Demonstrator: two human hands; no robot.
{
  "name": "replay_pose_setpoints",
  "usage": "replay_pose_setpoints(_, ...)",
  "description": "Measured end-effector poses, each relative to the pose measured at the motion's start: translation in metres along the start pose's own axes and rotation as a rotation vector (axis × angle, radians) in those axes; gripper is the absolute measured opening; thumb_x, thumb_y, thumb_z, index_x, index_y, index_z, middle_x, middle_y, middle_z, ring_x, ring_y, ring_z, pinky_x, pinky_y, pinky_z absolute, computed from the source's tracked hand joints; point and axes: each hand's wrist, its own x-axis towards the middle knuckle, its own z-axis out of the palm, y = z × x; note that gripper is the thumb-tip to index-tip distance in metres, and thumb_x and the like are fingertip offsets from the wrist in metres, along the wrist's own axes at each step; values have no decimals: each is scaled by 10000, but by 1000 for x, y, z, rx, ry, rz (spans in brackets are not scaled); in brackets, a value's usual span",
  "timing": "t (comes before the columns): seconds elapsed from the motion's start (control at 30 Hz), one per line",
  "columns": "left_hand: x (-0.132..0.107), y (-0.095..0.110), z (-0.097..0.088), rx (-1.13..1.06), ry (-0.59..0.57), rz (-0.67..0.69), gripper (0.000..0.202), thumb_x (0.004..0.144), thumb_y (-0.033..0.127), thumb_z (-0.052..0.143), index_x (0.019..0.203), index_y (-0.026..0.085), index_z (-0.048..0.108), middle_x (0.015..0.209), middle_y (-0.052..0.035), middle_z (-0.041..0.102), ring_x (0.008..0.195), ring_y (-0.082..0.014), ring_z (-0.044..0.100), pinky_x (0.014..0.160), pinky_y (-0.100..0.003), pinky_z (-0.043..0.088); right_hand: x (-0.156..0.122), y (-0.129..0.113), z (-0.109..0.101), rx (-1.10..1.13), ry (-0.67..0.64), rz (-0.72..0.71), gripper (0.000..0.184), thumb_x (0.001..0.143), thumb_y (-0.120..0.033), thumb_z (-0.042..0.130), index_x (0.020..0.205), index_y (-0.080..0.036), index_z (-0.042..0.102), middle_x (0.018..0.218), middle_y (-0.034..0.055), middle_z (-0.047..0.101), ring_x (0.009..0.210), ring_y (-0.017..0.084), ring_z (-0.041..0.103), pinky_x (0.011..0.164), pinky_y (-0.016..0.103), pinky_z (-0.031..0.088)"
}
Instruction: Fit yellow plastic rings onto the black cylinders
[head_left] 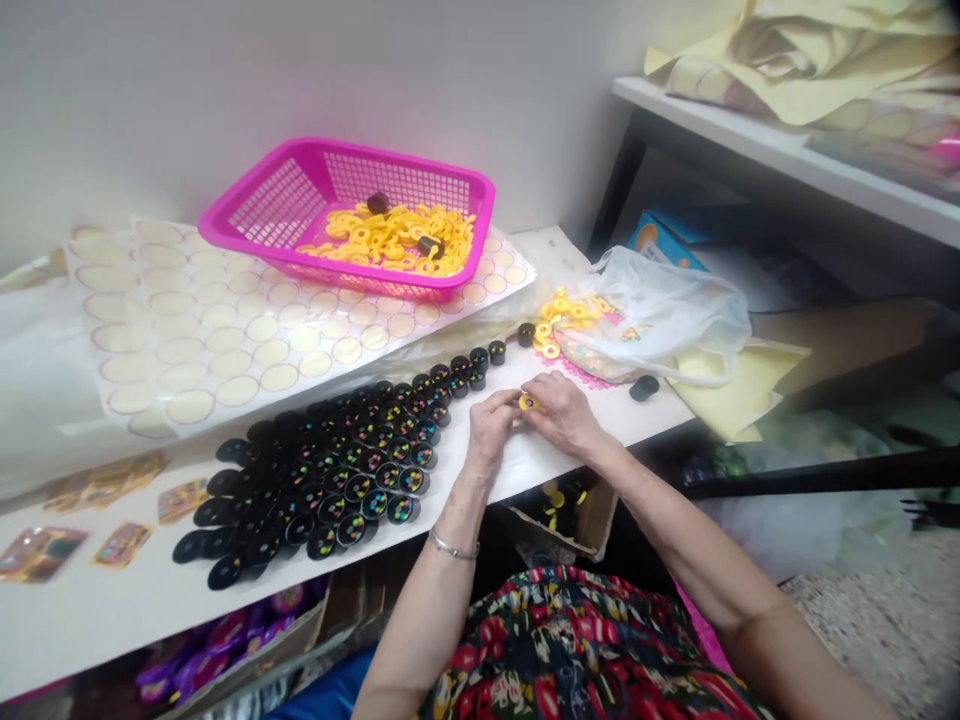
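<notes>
My left hand (pixel 491 430) and my right hand (pixel 561 410) meet over the front edge of the white table (pixel 112 600). Both pinch a small yellow ring (pixel 527 402) between their fingertips. Just left of my hands lies a dense block of several black round caps (pixel 330 470) with coloured dots inside, set in rows. A short line of black caps (pixel 469 365) runs up toward a loose pile of yellow rings (pixel 559 320) on the table.
A pink mesh basket (pixel 262 215) at the back holds many yellow rings and two black caps. Beneath it lies a sheet of round stickers (pixel 202 340). A plastic bag (pixel 660 315) sits at the right, a lone black cap (pixel 643 387) beside it. A cardboard box (pixel 570 510) stands under the table.
</notes>
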Motion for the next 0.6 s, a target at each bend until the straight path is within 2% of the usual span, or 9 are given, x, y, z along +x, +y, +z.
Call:
replay_pose_setpoints(0.17,0,2,7,54,-16,27,216,708,273,571,809,140,709,828,-49,681,782,-154,589,684,-243,454,-1,-2,1,-22,23,28,187,822,-247,509,952,-153,604,885,88,593,841,214,462,737,313,351)
replay_pose_setpoints(0.3,-1,2,8,71,3,35,216,711,288,589,821,146,709,849,-51,687,802,-154,598,711,-240,459,-3,4,1,152,58,77,207,789,-305,577,939,-167,611,885,76,605,864,206,483,742,304,380)
replay_pose_setpoints(0.43,0,4,7,96,-14,1,237,705,310,598,832,143,710,841,-50,685,777,-152,600,693,-239,463,-2,14,3,473,137,278,192,785,-292,552,886,-153,638,858,52,621,796,163,537,716,277,413)
replay_pose_setpoints(0.6,3,4,7,75,1,-16,253,671,318,640,831,135,713,844,-56,691,765,-147,604,694,-243,465,2,17,14,746,69,517,316,792,-378,491,676,-135,657,595,9,591,611,133,524,568,237,387)
